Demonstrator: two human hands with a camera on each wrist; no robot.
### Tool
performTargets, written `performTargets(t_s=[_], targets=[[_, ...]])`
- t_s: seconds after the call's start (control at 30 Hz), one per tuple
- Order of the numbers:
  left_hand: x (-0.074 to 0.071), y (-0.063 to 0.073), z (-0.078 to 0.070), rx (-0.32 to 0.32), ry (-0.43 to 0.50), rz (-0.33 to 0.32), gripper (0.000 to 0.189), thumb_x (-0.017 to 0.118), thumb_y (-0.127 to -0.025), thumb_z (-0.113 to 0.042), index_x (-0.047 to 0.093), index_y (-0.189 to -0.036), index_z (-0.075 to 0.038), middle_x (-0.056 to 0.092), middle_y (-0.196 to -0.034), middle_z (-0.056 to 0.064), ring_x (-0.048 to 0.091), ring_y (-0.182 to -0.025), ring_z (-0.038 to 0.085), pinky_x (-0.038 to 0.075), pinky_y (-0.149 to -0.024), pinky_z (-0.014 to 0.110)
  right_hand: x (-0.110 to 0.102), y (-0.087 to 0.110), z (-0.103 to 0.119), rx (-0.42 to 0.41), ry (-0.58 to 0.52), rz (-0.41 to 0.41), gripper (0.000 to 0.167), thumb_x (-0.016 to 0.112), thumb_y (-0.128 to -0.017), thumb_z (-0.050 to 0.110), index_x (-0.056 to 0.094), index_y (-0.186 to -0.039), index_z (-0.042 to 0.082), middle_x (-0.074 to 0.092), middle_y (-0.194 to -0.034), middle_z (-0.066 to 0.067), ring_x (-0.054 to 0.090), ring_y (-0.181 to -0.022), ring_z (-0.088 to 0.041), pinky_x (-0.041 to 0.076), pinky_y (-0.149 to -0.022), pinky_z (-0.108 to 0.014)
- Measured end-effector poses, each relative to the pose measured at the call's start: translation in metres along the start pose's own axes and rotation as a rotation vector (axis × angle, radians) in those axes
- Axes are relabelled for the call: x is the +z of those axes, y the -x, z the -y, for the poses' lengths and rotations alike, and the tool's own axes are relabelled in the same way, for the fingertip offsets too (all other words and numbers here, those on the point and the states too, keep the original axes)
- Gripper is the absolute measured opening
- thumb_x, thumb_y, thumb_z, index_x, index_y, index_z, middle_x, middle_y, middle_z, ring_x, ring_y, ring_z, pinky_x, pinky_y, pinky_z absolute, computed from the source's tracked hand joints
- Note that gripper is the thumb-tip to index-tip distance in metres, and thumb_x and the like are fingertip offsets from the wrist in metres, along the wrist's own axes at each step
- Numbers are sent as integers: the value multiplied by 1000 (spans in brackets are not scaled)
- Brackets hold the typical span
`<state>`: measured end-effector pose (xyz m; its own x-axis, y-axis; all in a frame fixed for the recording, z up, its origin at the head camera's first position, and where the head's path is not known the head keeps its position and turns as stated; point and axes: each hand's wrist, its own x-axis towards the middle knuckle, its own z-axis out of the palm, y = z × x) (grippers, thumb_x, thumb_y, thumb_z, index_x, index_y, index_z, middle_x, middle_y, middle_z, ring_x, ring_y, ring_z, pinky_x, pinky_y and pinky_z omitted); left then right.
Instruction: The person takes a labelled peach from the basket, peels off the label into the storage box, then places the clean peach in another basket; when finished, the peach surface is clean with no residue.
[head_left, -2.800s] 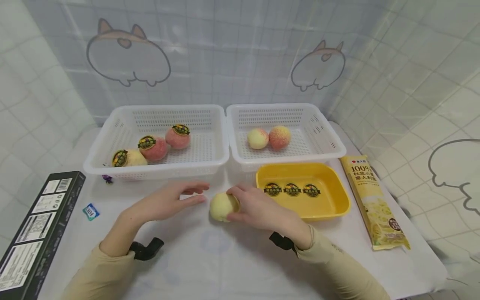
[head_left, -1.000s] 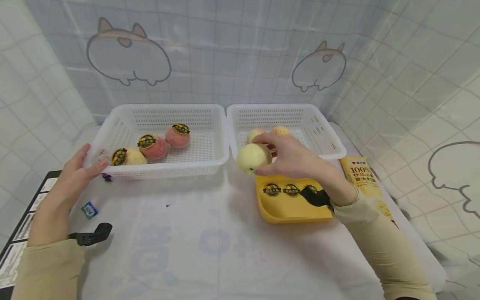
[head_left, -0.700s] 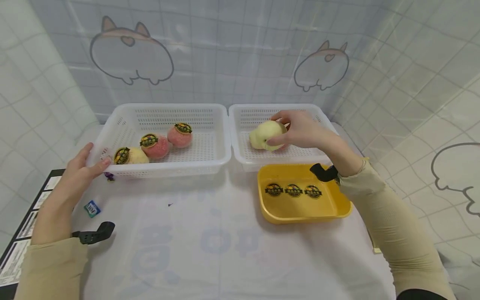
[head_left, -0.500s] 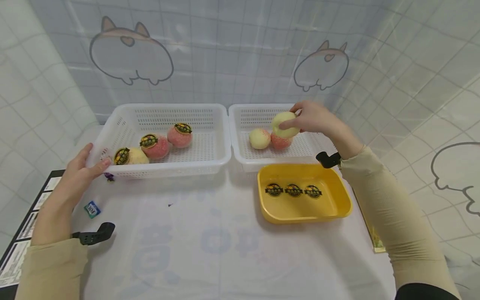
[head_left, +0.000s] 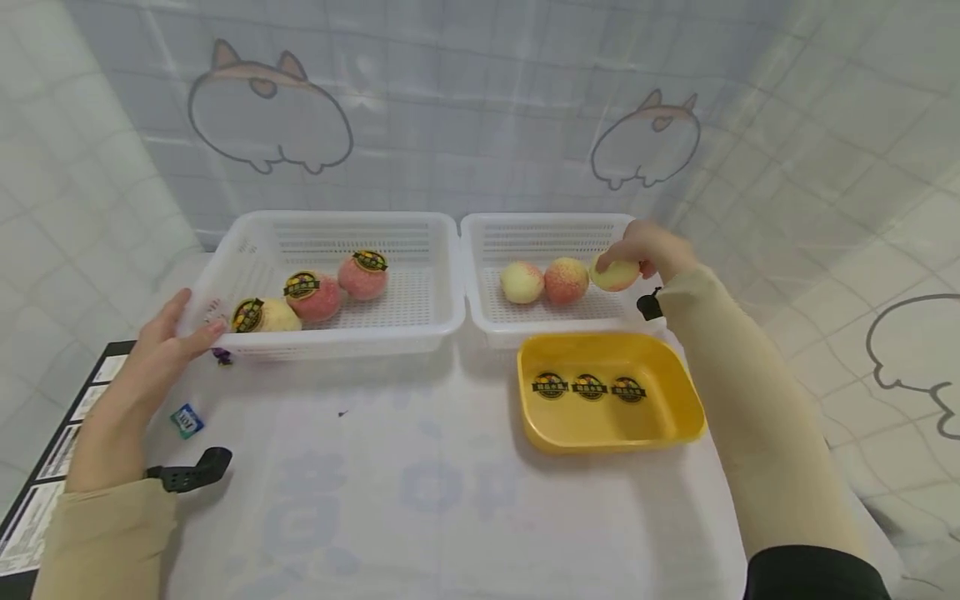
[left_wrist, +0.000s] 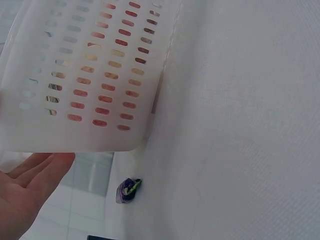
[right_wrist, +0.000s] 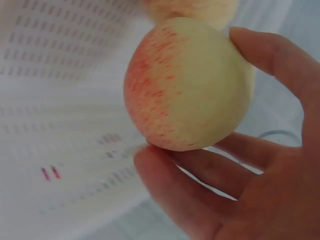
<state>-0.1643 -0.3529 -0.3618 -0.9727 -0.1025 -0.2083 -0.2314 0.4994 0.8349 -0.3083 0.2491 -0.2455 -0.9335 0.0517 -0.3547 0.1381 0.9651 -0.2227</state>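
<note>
In the head view, my right hand [head_left: 660, 250] reaches into the right white basket [head_left: 487, 321] and holds a yellow-and-red peach [head_left: 613, 275]. The right wrist view shows that peach [right_wrist: 195, 85] between the thumb and fingers, its blushed side facing away from the palm. Beside it in the basket lie a pale peach [head_left: 521, 283] and a redder peach [head_left: 567, 280]. My left hand [head_left: 161, 354] holds the front left corner of the left white basket [head_left: 337, 340], thumb at the rim and fingers along the end wall. Inside are two red peaches [head_left: 313, 298] and one pale peach [head_left: 276, 317], all with black-and-gold stickers.
A yellow tray [head_left: 611, 435] with three round stickers inside stands in front of the right basket. At left are a black box [head_left: 67, 450], a small blue-green packet [head_left: 187, 421] and a purple wrapped piece [left_wrist: 128, 191]. Tile-patterned sheeting rises behind.
My right hand has carried the peach from the middle of the table over the yellow tray into the right basket's right side. My left hand has moved to the left basket's corner and stays there.
</note>
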Motion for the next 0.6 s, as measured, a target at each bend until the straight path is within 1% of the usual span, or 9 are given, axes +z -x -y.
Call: performTargets(t_s=[0.03,0.1,0.17,0.23,0.27,0.33,0.4,0.5,0.6], targets=[[1,0,0,1,5,0,90,44,-100,-55,-23,-155,-27,-14,-163,25,-3,-142,64,3,-102,85,1,-3,-4,14,15,15,45,73,-82,46,57,-94,6,58,-86,-8,57,-72,-24,47,-60,-31],[3,-1,-1,15,5,-3,90,44,-101,-54,-22,-155,-27,-12,-163,27,-3,-143,63,2,-103,85,2,-10,-11,22,24,62,45,73,-83,45,58,-97,5,60,-89,-9,59,-70,-24,48,-60,-31],[5,-2,-1,31,4,-2,90,44,-101,-53,-22,-156,-25,-10,-163,28,-3,-143,63,2,-103,84,5,-20,-19,19,3,108,43,74,-83,42,62,-99,4,62,-89,-8,61,-68,-22,51,-60,-30],[7,-2,-2,37,7,0,90,44,-101,-52,-21,-156,-24,-8,-163,29,-1,-143,63,2,-104,84,8,-29,-25,8,-38,154,42,75,-85,38,63,-102,2,62,-92,-7,63,-71,-22,55,-65,-30],[7,-2,-2,37,4,0,89,44,-101,-52,-21,-156,-24,-7,-162,30,2,-142,64,5,-104,84,10,-34,-28,-4,-51,186,42,74,-86,35,62,-105,0,61,-96,-8,64,-76,-23,57,-69,-31],[8,-2,-2,33,-3,2,89,44,-102,-52,-21,-156,-25,-4,-162,32,10,-140,65,11,-103,84,13,-40,-33,-15,-42,230,45,74,-88,34,61,-111,-2,59,-104,-11,64,-85,-24,58,-76,-32],[9,-2,-3,22,-5,1,89,44,-101,-53,-22,-155,-27,-3,-162,33,13,-138,66,15,-101,85,15,-44,-37,-27,-28,264,51,74,-89,34,57,-118,-4,56,-115,-15,64,-95,-28,58,-82,-34],[11,-2,-4,12,-3,0,89,44,-101,-54,-22,-155,-28,-4,-162,32,14,-138,66,16,-100,85,16,-44,-41,-41,1,297,68,72,-90,37,47,-135,-8,48,-134,-24,61,-108,-36,56,-91,-38],[13,-2,-6,10,6,5,90,44,-101,-55,-22,-155,-28,-5,-163,30,12,-140,65,14,-101,84,14,-38,-44,-31,-39,326,82,70,-93,37,31,-148,-9,35,-148,-30,53,-122,-43,51,-102,-46]])
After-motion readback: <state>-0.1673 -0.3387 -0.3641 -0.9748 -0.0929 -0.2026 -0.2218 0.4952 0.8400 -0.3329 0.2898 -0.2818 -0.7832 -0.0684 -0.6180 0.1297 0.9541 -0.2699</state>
